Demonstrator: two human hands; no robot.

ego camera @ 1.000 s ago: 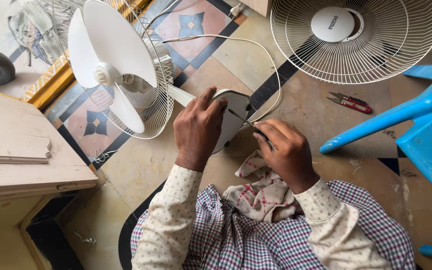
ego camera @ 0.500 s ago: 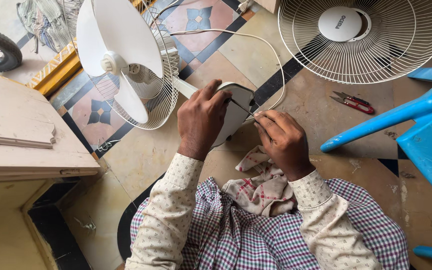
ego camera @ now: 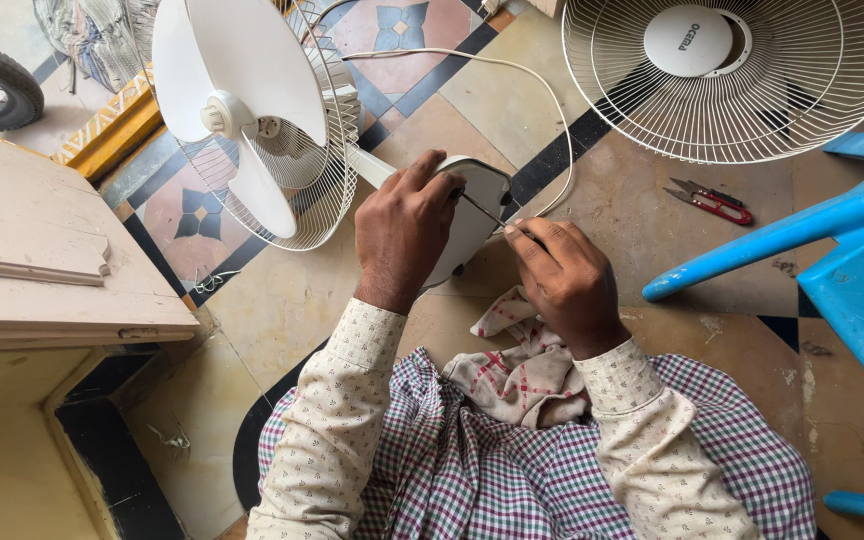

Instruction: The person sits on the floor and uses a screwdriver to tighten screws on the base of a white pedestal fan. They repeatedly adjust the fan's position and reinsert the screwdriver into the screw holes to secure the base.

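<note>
As placed now: fan base (ego camera: 467,240) at the centre of the view, off the floor (ego camera: 282,300), just above the lap, well clear of the bench (ego camera: 42,260) at 9 o'clock.
Left hand (ego camera: 407,225): over the base from 7 o'clock, fingers (ego camera: 432,172) clamped on its upper edge.
Right hand (ego camera: 562,285): just at 4 o'clock of the base, fingers pinched together on a thin tool (ego camera: 482,208); handle hidden in the fist.
Just changed: very little over the last second; both hands on the same grips, tool tip at the same spot on the base, only a slight shift of the view.
Reading of that: probably steady, fine work at one point of the base, not a change of grip or of tool.
Long axis of the fan: from the base up along the white neck toward 10 o'clock, ending at the blade (ego camera: 242,90) and rear grille (ego camera: 322,190); lying tilted, not upright.
Facing: blade side up toward the camera, underside of the base toward the person.
Tool axis: from 4 o'clock to 10 o'clock, tip touching the base.
Cord (ego camera: 512,70): looping from the base away to 12 o'clock.
Lap: rumpled cloth (ego camera: 522,375) beneath the right wrist.
Nearby: loose grille (ego camera: 742,80) at 1 o'clock, red snips (ego camera: 709,200) at 3 o'clock, blue chair (ego camera: 832,260) beyond them.
</note>
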